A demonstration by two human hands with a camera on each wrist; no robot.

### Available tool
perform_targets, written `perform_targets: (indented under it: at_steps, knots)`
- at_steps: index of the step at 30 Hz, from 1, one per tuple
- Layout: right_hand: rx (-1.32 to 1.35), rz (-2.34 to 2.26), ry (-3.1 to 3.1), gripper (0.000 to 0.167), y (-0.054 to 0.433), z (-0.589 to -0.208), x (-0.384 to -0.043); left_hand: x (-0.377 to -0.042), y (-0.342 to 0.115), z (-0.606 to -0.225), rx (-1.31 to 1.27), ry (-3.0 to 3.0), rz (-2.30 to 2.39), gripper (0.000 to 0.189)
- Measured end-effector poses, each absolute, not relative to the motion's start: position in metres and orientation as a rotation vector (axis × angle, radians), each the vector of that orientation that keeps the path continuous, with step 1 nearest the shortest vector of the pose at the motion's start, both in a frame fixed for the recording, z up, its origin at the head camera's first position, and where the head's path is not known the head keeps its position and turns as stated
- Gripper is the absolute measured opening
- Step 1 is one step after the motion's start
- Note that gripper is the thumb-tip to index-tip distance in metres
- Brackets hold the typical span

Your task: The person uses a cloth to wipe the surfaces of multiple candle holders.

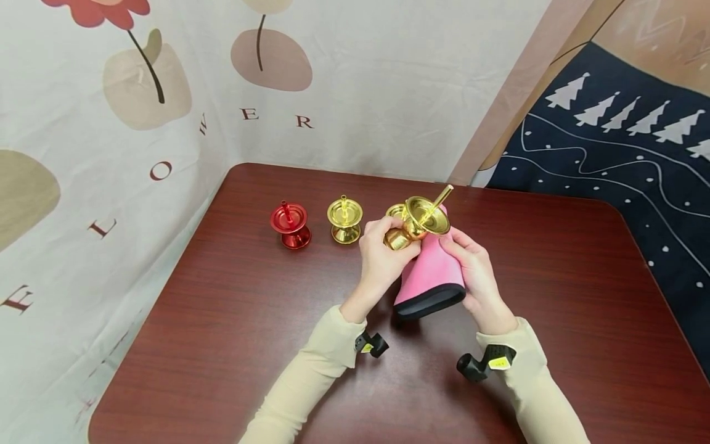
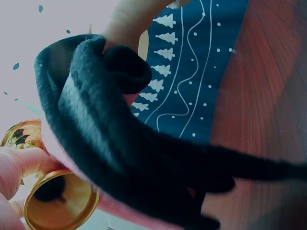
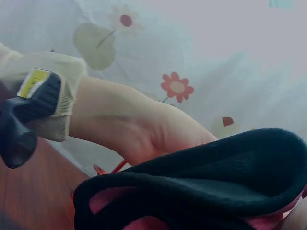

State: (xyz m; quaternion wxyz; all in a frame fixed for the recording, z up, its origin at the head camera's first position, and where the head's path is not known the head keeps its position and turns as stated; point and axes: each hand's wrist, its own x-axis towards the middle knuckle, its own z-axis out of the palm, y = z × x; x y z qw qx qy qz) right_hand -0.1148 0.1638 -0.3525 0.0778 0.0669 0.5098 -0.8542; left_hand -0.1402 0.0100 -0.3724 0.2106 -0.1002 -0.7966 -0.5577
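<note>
My left hand [image 1: 385, 253] grips a gold candle holder [image 1: 429, 219] by its base. The holder is tilted, its dish and spike leaning up to the right. In the left wrist view, the hollow underside of its base [image 2: 62, 201] faces the camera. My right hand [image 1: 471, 268] holds a pink cloth mitt [image 1: 432, 268] with a black-edged opening. The mitt's upper part lies right at the holder's stem and dish, overlapping them. Its dark lining [image 3: 216, 175] shows in the right wrist view. My right fingertips are partly hidden behind the mitt and dish.
A red candle holder [image 1: 296, 237] and a smaller gold one [image 1: 345, 233] stand upright on the brown table [image 1: 266, 308]. Another gold holder [image 1: 395, 211] is partly hidden behind my left hand. Printed cloth [image 1: 360, 92] hangs behind the table; navy fabric [image 1: 599, 148] is at right.
</note>
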Motion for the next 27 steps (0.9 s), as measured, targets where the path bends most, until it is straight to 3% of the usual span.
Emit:
perform_targets:
  at_steps: [10,20,27]
  knots:
    - [0.339,-2.471,1.727,0.020,0.157,-0.353,-0.106,-0.140,0.010,-0.370,-0.279,-2.223,-1.488,0.028]
    - [0.304,-2.502,1.622,0.016,0.175,-0.350,-0.110,-0.143,-0.009,-0.367,-0.770,-2.431,-1.430,0.049]
    - [0.248,-2.478,1.442,0.016,0.185,-0.347,-0.112,-0.144,-0.011,-0.367,-0.913,-2.369,-1.456,0.053]
